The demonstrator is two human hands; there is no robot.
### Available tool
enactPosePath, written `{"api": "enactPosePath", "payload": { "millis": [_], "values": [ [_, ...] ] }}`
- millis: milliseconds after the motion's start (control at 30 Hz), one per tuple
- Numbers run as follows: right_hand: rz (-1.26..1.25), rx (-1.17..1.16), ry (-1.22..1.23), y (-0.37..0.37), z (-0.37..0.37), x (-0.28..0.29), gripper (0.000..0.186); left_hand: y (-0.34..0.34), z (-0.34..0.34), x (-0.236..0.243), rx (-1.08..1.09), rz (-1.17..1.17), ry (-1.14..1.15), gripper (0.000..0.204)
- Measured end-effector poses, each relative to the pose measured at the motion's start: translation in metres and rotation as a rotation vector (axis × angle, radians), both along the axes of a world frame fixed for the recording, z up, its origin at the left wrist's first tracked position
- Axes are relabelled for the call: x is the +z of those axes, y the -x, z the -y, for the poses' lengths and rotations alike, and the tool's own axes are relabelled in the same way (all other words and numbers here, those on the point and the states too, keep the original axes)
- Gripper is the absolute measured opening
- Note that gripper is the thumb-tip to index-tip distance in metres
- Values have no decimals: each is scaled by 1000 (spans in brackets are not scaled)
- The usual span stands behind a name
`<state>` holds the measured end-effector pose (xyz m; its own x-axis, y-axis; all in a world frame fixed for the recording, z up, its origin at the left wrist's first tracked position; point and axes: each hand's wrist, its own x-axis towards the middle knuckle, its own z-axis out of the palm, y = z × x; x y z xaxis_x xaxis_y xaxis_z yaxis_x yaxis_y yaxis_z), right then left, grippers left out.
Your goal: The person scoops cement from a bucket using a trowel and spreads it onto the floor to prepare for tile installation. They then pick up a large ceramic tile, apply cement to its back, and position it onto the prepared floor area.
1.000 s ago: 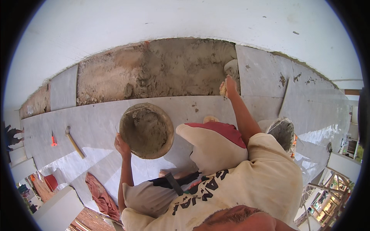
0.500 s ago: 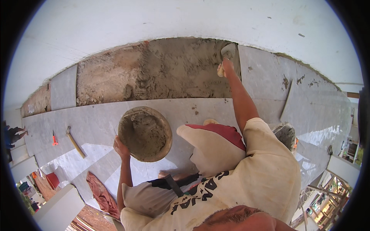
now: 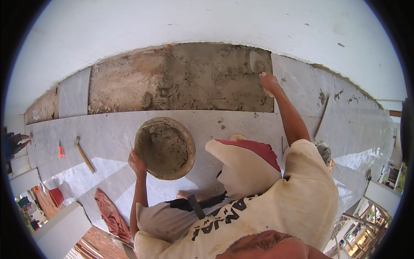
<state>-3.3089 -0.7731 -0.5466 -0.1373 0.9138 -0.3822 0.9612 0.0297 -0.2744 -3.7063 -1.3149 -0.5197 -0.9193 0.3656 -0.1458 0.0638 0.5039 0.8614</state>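
Note:
My right hand (image 3: 269, 82) is closed around the handle of a trowel (image 3: 256, 60). Its blade lies against the wet grey mortar bed (image 3: 207, 80), close to the wall and the laid tile at the right. My left hand (image 3: 137, 162) grips the left rim of a round bowl (image 3: 191, 155) on the tiles, its fingers partly hidden by the rim. Grey mortar (image 3: 168, 149) sits inside the bowl, higher on one side than the other.
A hammer (image 3: 85, 157) and an orange-handled tool (image 3: 61, 151) lie on the grey tiles (image 3: 116, 129) at the left. Below them is a reddish cloth (image 3: 111, 211). A second mortar container (image 3: 323, 151) stands behind my right arm. The white wall (image 3: 207, 21) borders the far side.
My right hand has swung to the right with the trowel, and the blade has turned on the mortar. My left hand stays at the bowl's rim. The whole view has shifted slightly.

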Motion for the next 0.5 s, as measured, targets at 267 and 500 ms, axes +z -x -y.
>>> {"api": "enactPosePath", "payload": {
  "millis": [267, 500],
  "values": [
    [145, -132, 50, -5, -30, -9, 50, -2, 4, 3, 7, -14, 32, 50],
    [164, 127, 214, -10, -58, -33, 47, 0, 10, 3, -5, 108, -40, 48]
  ]
}}
